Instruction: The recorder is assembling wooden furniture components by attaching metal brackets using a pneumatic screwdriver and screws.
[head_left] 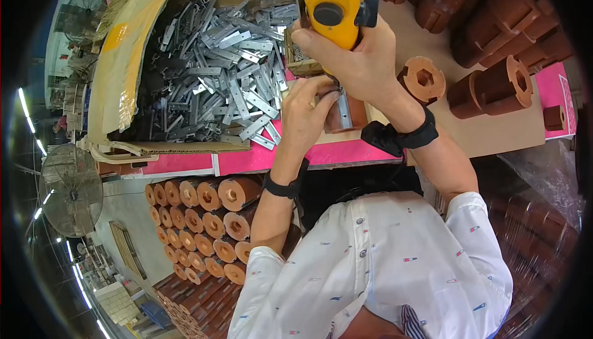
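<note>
A yellow and black power screwdriver (333, 8) points down in my right hand (370, 61), whose fingers wrap around its body. Its tip reaches the upper end of a silver metal strip (344, 112), which lies on a reddish-brown part (333, 120) at the table's near side. Beside that tip, the thumb and fingers of my left hand (304, 109) are pinched together; what they hold, if anything, is too small to make out. Both wrists wear black bands.
An open cardboard box (128, 49) heaped with metal strips (238, 95) stands to the left. A small box of tiny pieces (304, 66) sits behind my left hand. Brown hollow cylinders (485, 92) stand and lie at right; more are stacked (207, 196) below the table.
</note>
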A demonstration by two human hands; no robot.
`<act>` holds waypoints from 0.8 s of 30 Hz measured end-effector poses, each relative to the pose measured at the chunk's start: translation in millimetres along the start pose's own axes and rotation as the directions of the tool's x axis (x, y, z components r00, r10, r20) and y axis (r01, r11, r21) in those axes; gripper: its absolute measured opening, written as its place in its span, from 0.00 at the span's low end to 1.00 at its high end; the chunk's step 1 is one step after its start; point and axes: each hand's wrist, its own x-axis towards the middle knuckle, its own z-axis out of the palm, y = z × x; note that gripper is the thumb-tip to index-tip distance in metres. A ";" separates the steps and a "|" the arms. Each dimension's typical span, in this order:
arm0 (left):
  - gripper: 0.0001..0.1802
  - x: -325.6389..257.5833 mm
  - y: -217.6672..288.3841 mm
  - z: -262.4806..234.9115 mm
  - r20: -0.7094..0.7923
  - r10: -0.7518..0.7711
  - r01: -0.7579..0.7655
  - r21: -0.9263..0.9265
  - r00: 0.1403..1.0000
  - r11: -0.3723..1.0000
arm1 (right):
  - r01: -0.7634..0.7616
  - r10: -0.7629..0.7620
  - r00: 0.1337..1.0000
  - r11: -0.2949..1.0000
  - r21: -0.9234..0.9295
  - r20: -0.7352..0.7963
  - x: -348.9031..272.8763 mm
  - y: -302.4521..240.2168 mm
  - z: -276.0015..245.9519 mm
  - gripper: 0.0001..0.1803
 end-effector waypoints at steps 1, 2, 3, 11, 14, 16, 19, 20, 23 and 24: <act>0.11 -0.2 1.6 -0.3 0.009 -0.019 0.019 -0.004 1.000 1.000 | 0.007 -0.007 1.000 1.000 0.005 0.000 -0.2 -0.2 -0.1 0.22; 0.12 -0.1 2.9 -0.3 0.017 -0.039 0.039 -0.007 0.999 0.999 | 0.013 -0.013 1.000 1.000 0.009 0.000 -0.3 -0.7 -0.4 0.22; 0.12 0.2 2.5 -0.1 0.019 -0.039 0.039 -0.008 0.999 0.999 | 0.012 -0.012 1.000 1.000 0.008 -0.002 -0.8 -0.4 -0.3 0.22; 0.38 -5.4 9.8 -5.7 0.229 -0.042 0.040 0.011 0.973 0.999 | 0.005 -0.002 0.998 0.999 -0.041 0.064 -5.1 -3.5 -4.3 0.21; 0.55 -12.0 7.2 -2.6 0.320 -0.042 0.027 0.049 0.947 0.998 | -0.076 0.072 0.994 0.996 0.054 0.080 -6.4 -6.3 -4.4 0.20; 0.57 -11.2 5.9 -1.1 0.318 -0.057 0.036 0.074 0.946 0.997 | -0.093 0.091 0.990 0.996 0.009 0.111 -7.0 -13.6 -7.7 0.16; 0.59 -12.4 3.2 1.6 0.299 -0.058 0.033 0.088 0.952 0.996 | -0.081 0.081 0.988 0.997 -0.010 0.131 -7.6 -14.3 -5.5 0.11; 0.59 -13.1 2.2 2.9 0.281 -0.045 0.023 0.081 0.959 0.996 | -0.067 0.069 0.990 0.998 -0.018 0.121 -8.7 -14.1 -6.0 0.11; 0.60 -16.9 -2.0 6.2 0.245 -0.032 0.010 0.091 0.969 0.996 | -0.046 0.046 0.992 0.999 -0.010 0.119 -9.6 -16.0 -5.7 0.10; 0.60 -17.0 -1.8 7.0 0.246 -0.035 0.014 0.088 0.969 0.996 | -0.091 0.090 0.989 0.996 0.000 0.119 -9.9 -19.1 -6.7 0.10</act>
